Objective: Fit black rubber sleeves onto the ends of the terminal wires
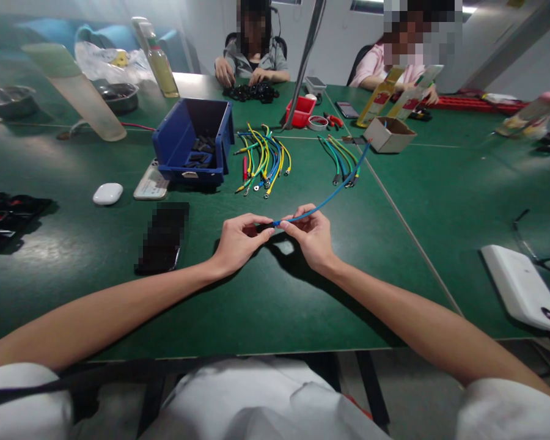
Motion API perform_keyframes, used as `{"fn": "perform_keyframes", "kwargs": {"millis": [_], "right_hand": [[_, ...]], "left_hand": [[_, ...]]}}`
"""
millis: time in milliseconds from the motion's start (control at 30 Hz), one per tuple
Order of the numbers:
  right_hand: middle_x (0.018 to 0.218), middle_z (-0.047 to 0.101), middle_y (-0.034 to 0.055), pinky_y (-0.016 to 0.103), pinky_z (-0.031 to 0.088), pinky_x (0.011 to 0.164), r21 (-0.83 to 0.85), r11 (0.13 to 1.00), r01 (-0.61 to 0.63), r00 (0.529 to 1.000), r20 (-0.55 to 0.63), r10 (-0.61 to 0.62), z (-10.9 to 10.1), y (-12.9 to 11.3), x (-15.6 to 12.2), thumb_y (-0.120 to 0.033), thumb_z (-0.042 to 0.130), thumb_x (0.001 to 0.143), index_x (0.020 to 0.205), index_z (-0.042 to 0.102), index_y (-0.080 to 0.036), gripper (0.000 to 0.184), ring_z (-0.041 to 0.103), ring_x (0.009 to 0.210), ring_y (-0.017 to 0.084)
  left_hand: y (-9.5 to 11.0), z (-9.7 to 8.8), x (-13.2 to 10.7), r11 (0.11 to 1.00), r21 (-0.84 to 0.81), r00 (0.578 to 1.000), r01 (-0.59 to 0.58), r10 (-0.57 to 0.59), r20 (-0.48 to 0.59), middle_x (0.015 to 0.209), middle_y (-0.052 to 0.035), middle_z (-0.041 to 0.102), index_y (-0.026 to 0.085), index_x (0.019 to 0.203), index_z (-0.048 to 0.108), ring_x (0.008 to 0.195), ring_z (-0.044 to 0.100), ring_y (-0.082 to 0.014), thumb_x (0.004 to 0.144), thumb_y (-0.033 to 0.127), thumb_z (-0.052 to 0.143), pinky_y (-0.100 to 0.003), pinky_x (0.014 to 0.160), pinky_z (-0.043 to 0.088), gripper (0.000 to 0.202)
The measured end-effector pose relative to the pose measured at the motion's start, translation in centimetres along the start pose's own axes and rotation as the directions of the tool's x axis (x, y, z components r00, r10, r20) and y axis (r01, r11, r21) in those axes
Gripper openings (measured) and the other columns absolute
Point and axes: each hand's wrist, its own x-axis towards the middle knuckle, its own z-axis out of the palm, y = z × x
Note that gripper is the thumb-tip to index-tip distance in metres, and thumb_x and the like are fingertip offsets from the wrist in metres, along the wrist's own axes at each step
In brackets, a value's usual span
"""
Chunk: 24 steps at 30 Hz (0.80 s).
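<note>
Close together over the green table [256, 318], my two hands meet at one end of a blue wire [337, 194]. My left hand [236, 243] pinches a small black sleeve [264, 227] between thumb and fingers; the fingers partly hide it. The blue wire's near end is at the sleeve, and I cannot tell how far inside it sits. My right hand [315, 239] is closed on the wire just beside that end. From there the wire curves up and away to the right. Beyond my hands lie a bundle of yellow, green and blue wires [268, 156] with ring terminals and a smaller bunch [341, 160].
A blue bin [190, 174] holds black pieces. Left of my hands are phones [162, 238] and a white earbud case [108, 194]. A red box [301, 112], a small carton [388, 135] and bottles stand farther back. Right is a white device [522, 287]. Two people sit opposite.
</note>
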Motion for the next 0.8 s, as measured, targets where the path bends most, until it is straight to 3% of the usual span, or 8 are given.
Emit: {"fn": "perform_keyframes", "kwargs": {"millis": [467,800], "right_hand": [[0.073,0.069,-0.004,0.027,0.054,0.067,-0.025,1.0,-0.001,1.0,0.016,0.002,-0.04,-0.1,0.0,-0.031,0.084,0.061,0.079,0.047,-0.023,0.042,0.067,0.066,0.012],[0.073,0.071,-0.0039,0.027,0.055,0.067,-0.02,1.0,-0.023,0.999,0.031,0.023,-0.05,0.19,-0.05,-0.031,0.085,0.061,0.08,0.046,-0.023,0.043,0.068,0.066,0.013]], "left_hand": [[0.19,0.09,0.0,1.0,0.018,1.0,-0.001,0.001,-0.004,0.079,-0.0053,0.071,0.014,0.093,0.075,0.056,0.055,-0.01,0.075,0.032,0.076,-0.022,0.052,0.041,0.025],[-0.05,0.12,0.0,0.999,-0.031,1.0,0.016,-0.015,0.025,0.086,-0.0074,0.072,0.014,0.094,0.074,0.065,0.063,-0.0138,0.075,0.033,0.075,-0.025,0.061,0.05,0.027]]}}
